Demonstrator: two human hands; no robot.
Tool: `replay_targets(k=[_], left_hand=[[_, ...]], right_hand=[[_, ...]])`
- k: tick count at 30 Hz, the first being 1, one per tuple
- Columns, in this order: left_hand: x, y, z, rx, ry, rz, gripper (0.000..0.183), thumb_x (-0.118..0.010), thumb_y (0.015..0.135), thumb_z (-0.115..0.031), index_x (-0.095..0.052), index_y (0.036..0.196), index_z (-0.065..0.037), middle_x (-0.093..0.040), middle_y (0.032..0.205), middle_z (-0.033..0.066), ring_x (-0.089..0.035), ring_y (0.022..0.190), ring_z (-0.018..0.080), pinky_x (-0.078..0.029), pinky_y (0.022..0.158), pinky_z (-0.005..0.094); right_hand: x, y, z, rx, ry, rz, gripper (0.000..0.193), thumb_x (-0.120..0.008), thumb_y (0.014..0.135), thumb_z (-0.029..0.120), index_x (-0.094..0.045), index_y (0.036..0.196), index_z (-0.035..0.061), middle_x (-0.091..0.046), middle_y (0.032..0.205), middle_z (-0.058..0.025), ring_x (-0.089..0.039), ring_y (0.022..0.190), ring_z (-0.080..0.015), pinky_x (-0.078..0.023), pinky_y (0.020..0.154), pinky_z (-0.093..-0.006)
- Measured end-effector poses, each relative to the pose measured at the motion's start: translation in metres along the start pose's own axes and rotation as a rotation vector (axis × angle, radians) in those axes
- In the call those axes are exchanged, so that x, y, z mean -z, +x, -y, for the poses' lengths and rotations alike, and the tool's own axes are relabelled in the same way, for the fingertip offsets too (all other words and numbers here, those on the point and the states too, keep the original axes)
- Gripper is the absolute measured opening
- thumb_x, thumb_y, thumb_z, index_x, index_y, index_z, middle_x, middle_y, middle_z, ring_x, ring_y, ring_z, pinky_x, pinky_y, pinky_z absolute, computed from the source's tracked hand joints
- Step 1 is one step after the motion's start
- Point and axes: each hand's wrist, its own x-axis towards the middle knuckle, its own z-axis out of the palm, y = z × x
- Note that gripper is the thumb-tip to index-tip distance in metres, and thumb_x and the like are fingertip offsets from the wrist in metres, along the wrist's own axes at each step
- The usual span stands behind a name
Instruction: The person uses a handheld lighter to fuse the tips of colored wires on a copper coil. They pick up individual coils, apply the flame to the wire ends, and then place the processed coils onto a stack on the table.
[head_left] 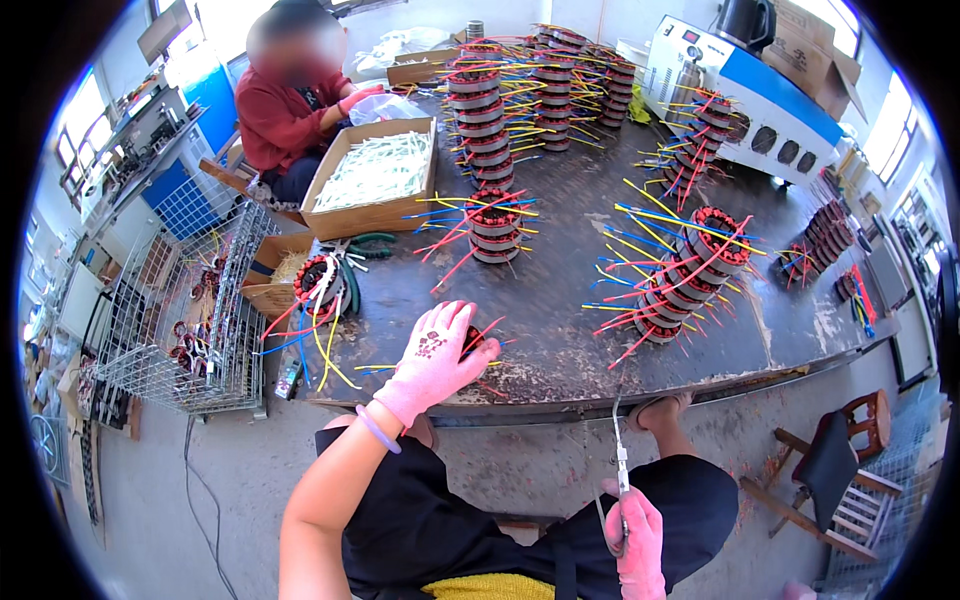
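My left hand, in a pink glove, lies at the table's near edge with its fingers curled over a motor stator. Most of that stator is hidden under the hand; red and yellow leads stick out on both sides. My right hand, also gloved in pink, is over my lap, closed round a slim silver tool with a long thin tip that points up toward the table edge. Right of my left hand leans a stack of stators with red, blue and yellow leads. A shorter upright stack stands farther back.
On the dark worn table, tall stator stacks rise at the back. A cardboard box of white strips sits at left, near green-handled pliers and a stator with white ties. A co-worker sits beyond. A wire cage stands left.
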Motion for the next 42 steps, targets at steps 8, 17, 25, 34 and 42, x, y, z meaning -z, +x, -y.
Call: replay_targets(k=[8,17,25,34,42], left_hand=[[-0.018,-0.002,-0.006,0.058,0.124,0.084,0.097,-0.062,0.082,-0.066,-0.040,0.141,0.007,-0.045,0.141,0.0268,-0.036,0.135,0.0439,-0.023,0.116,0.0522],[-0.007,-0.010,-0.002,0.054,0.108,0.132,0.106,-0.073,0.072,-0.064,-0.037,0.144,0.005,-0.037,0.146,0.0299,-0.033,0.137,0.0474,-0.026,0.115,0.0520],[-0.008,-0.009,-0.007,0.042,0.120,0.159,0.117,-0.078,0.065,-0.065,-0.031,0.148,0.003,-0.035,0.148,0.0311,-0.031,0.140,0.0474,-0.026,0.115,0.0514],[0.018,-0.006,0.012,-0.016,0.031,0.245,0.100,-0.086,0.061,-0.037,-0.042,0.143,-0.002,-0.049,0.137,0.0228,-0.050,0.123,0.0412,-0.041,0.106,0.0438],[0.011,-0.005,0.004,-0.092,-0.007,0.260,0.101,-0.087,0.059,-0.035,-0.043,0.144,-0.003,-0.050,0.136,0.0202,-0.050,0.124,0.0387,-0.041,0.106,0.0428]], right_hand=[[-0.010,0.009,0.001,-0.047,-0.034,0.030,0.043,-0.047,0.104,0.032,-0.058,0.125,-0.0037,-0.047,0.059,0.0060,-0.033,0.047,-0.0015,-0.022,0.044,-0.0194],[-0.021,0.005,0.005,-0.079,-0.106,0.053,0.043,-0.048,0.104,0.035,-0.059,0.123,-0.0027,-0.046,0.058,0.0056,-0.033,0.048,-0.0019,-0.023,0.045,-0.0194],[-0.021,0.001,0.003,-0.155,-0.025,0.096,0.039,-0.050,0.104,0.029,-0.057,0.128,-0.0011,-0.048,0.064,0.0055,-0.037,0.054,-0.0023,-0.026,0.049,-0.0196],[-0.025,0.000,-0.022,-0.227,0.015,0.203,0.035,-0.051,0.104,0.022,-0.056,0.129,-0.0026,-0.046,0.067,0.0056,-0.039,0.060,-0.0035,-0.029,0.054,-0.0200],[-0.032,0.005,-0.030,-0.237,-0.014,0.224,0.035,-0.051,0.103,0.020,-0.057,0.128,-0.0029,-0.045,0.066,0.0060,-0.038,0.059,-0.0038,-0.029,0.054,-0.0203]])
